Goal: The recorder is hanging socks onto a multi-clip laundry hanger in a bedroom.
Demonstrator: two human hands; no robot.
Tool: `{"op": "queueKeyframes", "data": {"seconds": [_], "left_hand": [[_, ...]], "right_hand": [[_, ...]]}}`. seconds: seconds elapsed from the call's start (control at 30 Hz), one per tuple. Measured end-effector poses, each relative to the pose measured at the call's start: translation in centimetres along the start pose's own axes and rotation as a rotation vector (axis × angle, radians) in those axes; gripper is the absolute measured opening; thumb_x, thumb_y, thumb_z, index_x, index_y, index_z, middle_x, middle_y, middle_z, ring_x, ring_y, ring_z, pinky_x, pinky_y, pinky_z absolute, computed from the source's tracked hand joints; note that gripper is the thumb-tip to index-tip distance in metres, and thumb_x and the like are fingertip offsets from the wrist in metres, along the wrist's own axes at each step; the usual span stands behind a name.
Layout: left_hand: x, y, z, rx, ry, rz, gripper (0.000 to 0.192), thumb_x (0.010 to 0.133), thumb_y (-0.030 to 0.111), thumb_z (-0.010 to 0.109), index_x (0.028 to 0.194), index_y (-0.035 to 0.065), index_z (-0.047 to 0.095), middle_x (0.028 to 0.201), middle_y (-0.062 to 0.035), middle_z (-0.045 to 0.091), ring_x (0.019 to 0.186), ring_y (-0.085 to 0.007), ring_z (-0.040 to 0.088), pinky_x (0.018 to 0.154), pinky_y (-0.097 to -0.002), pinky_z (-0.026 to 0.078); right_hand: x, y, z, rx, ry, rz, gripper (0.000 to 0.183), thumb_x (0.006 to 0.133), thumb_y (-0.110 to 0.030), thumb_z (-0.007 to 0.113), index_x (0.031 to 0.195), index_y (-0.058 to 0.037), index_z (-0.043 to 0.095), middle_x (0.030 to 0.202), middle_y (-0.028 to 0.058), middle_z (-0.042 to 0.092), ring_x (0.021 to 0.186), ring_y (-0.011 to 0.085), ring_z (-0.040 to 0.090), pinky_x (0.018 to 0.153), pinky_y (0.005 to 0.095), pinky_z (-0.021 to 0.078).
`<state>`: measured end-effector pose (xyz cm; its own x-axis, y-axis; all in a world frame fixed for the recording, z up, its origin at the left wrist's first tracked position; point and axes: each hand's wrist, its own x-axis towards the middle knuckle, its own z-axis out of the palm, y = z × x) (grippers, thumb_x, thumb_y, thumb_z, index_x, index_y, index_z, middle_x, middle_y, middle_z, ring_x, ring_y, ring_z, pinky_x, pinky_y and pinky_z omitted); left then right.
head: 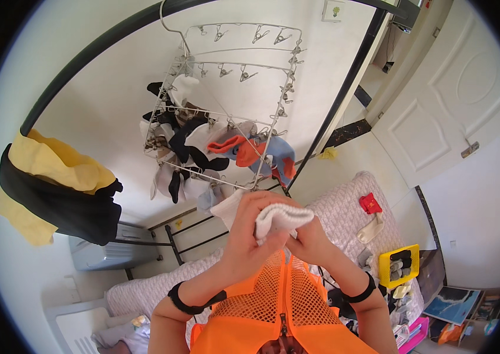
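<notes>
A white sock (282, 217) with a ribbed cuff is bunched up in front of my chest. My left hand (250, 236) grips it, with the thumb at the near side and the fingers curled over the top. From the other side my right hand (313, 241) holds it too, its fingertips partly hidden. More white cloth (227, 210) shows left of my left hand; whether it belongs to this sock I cannot tell. Just beyond hangs a metal wire drying hanger (232, 65) with clips. Dark, grey and white socks and a blue-and-red sock (278, 152) are clipped to it.
A black rail (86, 51) carries the hanger and yellow and black cloths (60, 194). Below is a bed with a quilted cover (334, 203), bearing a red item (370, 203), a cream sock (370, 228) and a yellow basket (381, 270) of rolled socks. A grey suitcase (95, 252) stands left.
</notes>
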<state>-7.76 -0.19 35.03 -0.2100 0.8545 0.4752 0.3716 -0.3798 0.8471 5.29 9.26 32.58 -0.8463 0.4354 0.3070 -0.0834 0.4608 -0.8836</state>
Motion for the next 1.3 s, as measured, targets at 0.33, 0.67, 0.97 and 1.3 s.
{"op": "queueKeyframes", "data": {"seconds": [0.33, 0.67, 0.97, 1.3], "left_hand": [[-1.3, -2.3, 1.0, -0.195, 0.094, -0.143, 0.026, 0.089, 0.009, 0.05, 0.112, -0.0019, 0.051, 0.106, -0.008, 0.054, 0.096, -0.0138, 0.053, 0.082, -0.0253, 0.042], [-0.6, -3.3, 3.0, -0.067, 0.091, -0.2, 0.043, 0.079, 0.003, 0.054, 0.122, 0.0077, 0.053, 0.142, -0.0194, 0.025, 0.13, -0.0345, 0.03, 0.101, -0.0382, 0.03], [-3.4, -4.4, 0.2, 0.127, 0.114, -0.149, 0.039, 0.076, -0.002, 0.052, 0.115, 0.0022, 0.057, 0.136, -0.0222, 0.035, 0.127, -0.0325, 0.036, 0.1, -0.0352, 0.033], [-5.0, -6.9, 0.8, -0.121, 0.763, -0.271, 0.022, 0.09, 0.006, 0.049, 0.11, -0.0028, 0.053, 0.106, -0.0048, 0.057, 0.095, -0.0117, 0.053, 0.083, -0.0271, 0.044]], "right_hand": [[-0.3, 2.0, -0.8, 0.044, 0.234, 0.024, 0.015, 0.079, -0.009, 0.062, 0.091, -0.0003, 0.061, 0.099, 0.0118, 0.061, 0.091, 0.0219, 0.06, 0.077, 0.03, 0.0465], [2.1, 2.5, -3.8, 0.177, 0.289, -0.113, 0.021, 0.092, -0.016, 0.047, 0.098, -0.0001, 0.058, 0.108, 0.012, 0.058, 0.1, 0.0195, 0.056, 0.087, 0.0296, 0.0412], [5.4, 1.2, -1.9, 0.08, 0.173, 0.02, 0.035, 0.082, -0.002, 0.057, 0.116, -0.0034, 0.052, 0.102, 0.0077, 0.061, 0.086, 0.016, 0.06, 0.073, 0.0265, 0.0477], [8.5, 0.7, 1.9, 0.378, 0.172, 0.168, 0.029, 0.075, -0.004, 0.07, 0.102, -0.0008, 0.061, 0.083, 0.0039, 0.063, 0.07, 0.0059, 0.058, 0.062, 0.0186, 0.0477]]}}
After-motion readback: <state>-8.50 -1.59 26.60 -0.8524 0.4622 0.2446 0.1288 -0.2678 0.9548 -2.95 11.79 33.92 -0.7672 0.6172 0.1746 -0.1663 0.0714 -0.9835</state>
